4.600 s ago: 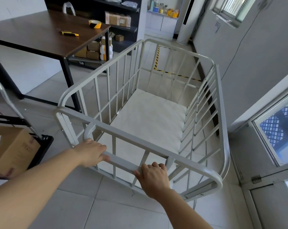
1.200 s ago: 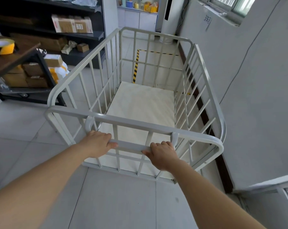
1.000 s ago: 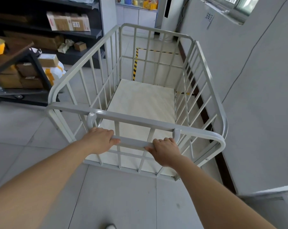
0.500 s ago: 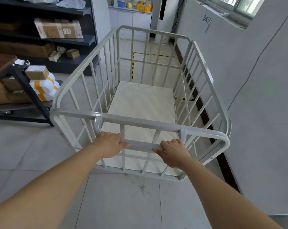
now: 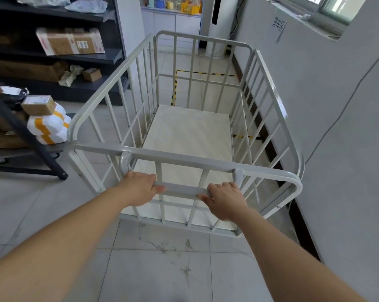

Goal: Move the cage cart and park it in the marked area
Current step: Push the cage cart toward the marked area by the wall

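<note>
The grey cage cart [image 5: 185, 159] stands in front of me on the tiled floor, its barred sides around an empty pale deck. My left hand [image 5: 138, 188] and my right hand [image 5: 224, 198] both grip the low handle bar [image 5: 182, 190] at the cart's near end. Beyond the cart, yellow-and-black striped tape [image 5: 206, 73] marks an area on the floor beside the right wall; the cart's front end reaches over its near edge, seen through the bars.
A grey wall [image 5: 336, 127] runs close along the cart's right side. Dark shelving [image 5: 53, 57] with cardboard boxes fills the left. A black trolley [image 5: 27, 136] with parcels sits left of the cart. A white standing unit [image 5: 214, 25] is behind the marked area.
The cart has rolled forward along the right wall toward the taped area, and the shelves and trolley have slid back to the left. Both hands keep the same grip.
</note>
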`<action>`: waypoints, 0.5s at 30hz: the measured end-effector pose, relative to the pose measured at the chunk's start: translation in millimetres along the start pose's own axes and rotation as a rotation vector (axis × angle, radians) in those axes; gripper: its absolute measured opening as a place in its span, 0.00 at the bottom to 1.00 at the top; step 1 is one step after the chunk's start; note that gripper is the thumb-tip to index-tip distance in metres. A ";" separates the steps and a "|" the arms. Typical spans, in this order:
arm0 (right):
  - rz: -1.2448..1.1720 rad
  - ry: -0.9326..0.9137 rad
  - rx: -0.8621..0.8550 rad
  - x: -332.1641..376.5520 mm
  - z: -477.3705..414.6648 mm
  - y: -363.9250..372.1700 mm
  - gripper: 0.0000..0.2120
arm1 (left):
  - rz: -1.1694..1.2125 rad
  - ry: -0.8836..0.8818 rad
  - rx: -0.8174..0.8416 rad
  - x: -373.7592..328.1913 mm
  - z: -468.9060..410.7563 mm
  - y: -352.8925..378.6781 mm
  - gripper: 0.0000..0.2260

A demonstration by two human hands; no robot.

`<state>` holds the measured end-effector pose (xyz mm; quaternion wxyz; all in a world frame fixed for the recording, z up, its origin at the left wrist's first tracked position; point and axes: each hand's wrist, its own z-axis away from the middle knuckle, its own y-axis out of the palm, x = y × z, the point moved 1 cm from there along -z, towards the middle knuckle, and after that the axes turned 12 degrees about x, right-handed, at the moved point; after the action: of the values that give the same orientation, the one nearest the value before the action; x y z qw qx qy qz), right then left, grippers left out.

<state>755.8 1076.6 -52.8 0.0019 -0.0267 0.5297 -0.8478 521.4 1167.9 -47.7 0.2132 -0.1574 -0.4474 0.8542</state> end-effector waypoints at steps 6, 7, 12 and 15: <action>-0.016 -0.005 0.023 -18.8 -45.5 -25.8 0.23 | -0.004 -0.018 -0.009 5.5 -38.1 -35.3 0.18; -0.015 -0.003 0.025 -22.1 -52.7 -29.0 0.24 | -0.001 -0.023 -0.005 6.4 -44.4 -40.5 0.18; -0.014 0.006 0.030 -35.0 -86.1 -44.2 0.27 | 0.018 -0.032 -0.019 15.7 -76.7 -61.7 0.17; -0.020 0.006 0.029 -41.1 -104.6 -53.0 0.27 | 0.019 -0.024 -0.022 21.5 -95.6 -73.2 0.17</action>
<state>793.2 1195.1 -52.7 -0.0077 -0.0294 0.5172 -0.8553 563.1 1282.7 -41.1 0.1978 -0.1536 -0.4578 0.8530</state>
